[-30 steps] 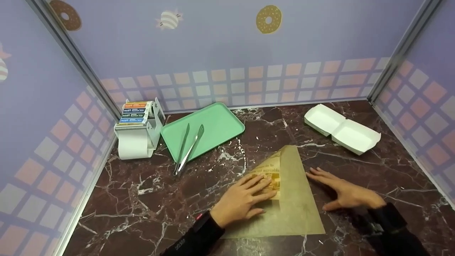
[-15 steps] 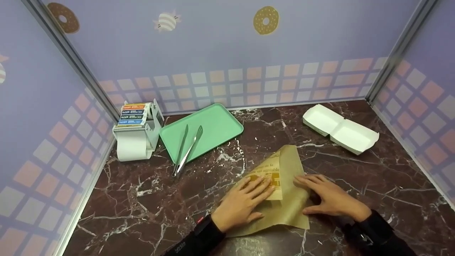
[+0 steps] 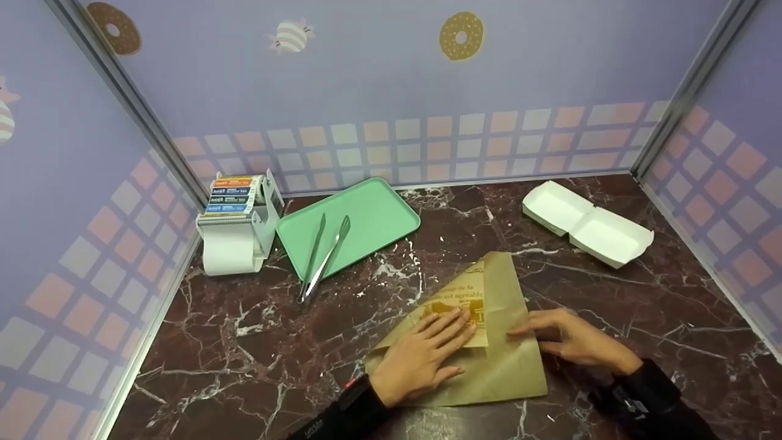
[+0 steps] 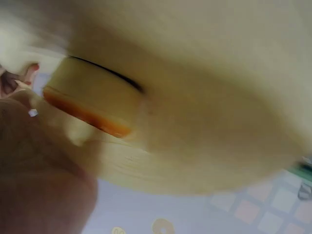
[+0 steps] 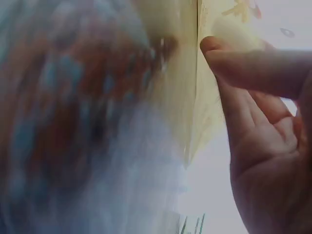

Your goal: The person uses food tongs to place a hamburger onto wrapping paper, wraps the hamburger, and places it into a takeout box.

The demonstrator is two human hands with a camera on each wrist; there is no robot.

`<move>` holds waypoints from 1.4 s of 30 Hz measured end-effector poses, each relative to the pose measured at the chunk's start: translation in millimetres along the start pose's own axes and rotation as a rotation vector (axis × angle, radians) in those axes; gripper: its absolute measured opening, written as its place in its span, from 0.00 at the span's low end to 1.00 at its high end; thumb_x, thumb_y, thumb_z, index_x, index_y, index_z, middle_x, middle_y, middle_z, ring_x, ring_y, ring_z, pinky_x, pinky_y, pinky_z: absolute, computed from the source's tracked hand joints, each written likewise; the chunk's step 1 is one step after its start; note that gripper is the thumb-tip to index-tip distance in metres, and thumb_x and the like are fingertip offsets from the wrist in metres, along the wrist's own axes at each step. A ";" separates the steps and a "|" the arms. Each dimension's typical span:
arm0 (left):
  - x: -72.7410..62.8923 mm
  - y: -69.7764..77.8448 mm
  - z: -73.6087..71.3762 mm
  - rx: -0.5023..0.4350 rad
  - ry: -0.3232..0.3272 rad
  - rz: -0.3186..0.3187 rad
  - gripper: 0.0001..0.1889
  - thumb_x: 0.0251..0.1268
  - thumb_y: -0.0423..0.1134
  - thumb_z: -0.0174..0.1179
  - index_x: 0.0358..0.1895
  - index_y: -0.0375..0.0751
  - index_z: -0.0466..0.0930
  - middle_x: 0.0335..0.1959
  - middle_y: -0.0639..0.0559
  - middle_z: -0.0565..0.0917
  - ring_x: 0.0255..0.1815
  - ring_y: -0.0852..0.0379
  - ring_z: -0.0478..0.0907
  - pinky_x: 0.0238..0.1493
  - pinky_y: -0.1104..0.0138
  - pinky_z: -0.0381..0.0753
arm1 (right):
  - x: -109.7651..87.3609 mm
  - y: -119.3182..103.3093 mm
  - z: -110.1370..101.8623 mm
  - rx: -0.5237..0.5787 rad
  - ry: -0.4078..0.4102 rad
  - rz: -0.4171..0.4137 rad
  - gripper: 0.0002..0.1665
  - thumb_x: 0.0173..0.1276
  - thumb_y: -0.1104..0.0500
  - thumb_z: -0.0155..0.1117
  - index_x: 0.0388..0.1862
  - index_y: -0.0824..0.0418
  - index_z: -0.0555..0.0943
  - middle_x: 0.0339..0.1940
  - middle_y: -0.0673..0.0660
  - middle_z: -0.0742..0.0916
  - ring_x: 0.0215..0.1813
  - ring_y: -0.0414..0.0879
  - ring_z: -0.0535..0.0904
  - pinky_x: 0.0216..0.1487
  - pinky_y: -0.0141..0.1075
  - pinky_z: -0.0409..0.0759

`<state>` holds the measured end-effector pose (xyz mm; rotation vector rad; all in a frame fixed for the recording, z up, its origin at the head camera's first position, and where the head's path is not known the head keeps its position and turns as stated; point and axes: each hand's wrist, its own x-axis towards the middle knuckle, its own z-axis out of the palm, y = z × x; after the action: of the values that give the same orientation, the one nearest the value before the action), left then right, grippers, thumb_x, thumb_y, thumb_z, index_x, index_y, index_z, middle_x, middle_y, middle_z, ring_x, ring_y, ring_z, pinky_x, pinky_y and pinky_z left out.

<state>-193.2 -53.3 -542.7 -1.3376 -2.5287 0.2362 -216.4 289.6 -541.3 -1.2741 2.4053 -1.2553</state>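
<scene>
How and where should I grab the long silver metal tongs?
Probably by the joined end of the long silver metal tongs, coming from the near side. That end pokes past the near corner of the green rectangular tray, and the two arms sit close together there, spreading apart toward the tips.

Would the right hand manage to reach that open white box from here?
Likely yes: nothing stands on the tabletop between the right hand and the white box, though it may need to stretch forward.
</scene>
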 end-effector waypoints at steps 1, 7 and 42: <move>0.0 1.7 0.4 0.009 0.003 0.000 0.37 0.79 0.67 0.35 0.82 0.53 0.52 0.83 0.54 0.53 0.83 0.55 0.50 0.81 0.60 0.55 | 1.6 -0.4 0.8 -0.026 0.025 -0.034 0.24 0.60 0.70 0.74 0.56 0.58 0.87 0.55 0.55 0.89 0.59 0.48 0.83 0.67 0.26 0.73; -0.4 6.4 1.9 0.084 0.007 0.005 0.37 0.78 0.68 0.32 0.82 0.55 0.53 0.83 0.57 0.54 0.83 0.57 0.50 0.81 0.60 0.55 | 12.8 -5.0 2.0 -0.122 0.171 -0.184 0.11 0.57 0.64 0.79 0.40 0.55 0.93 0.40 0.51 0.90 0.43 0.44 0.76 0.54 0.25 0.68; 5.4 5.0 5.2 0.132 0.115 0.077 0.18 0.69 0.49 0.57 0.57 0.53 0.86 0.61 0.61 0.84 0.70 0.59 0.73 0.78 0.60 0.62 | 136.2 -29.0 17.7 -0.521 0.188 -0.055 0.07 0.75 0.58 0.64 0.35 0.56 0.77 0.28 0.50 0.82 0.30 0.43 0.78 0.32 0.37 0.81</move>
<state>-193.8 -46.1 -548.1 -1.3577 -2.3276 0.3256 -276.0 169.8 -499.0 -1.3984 2.9833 -0.8111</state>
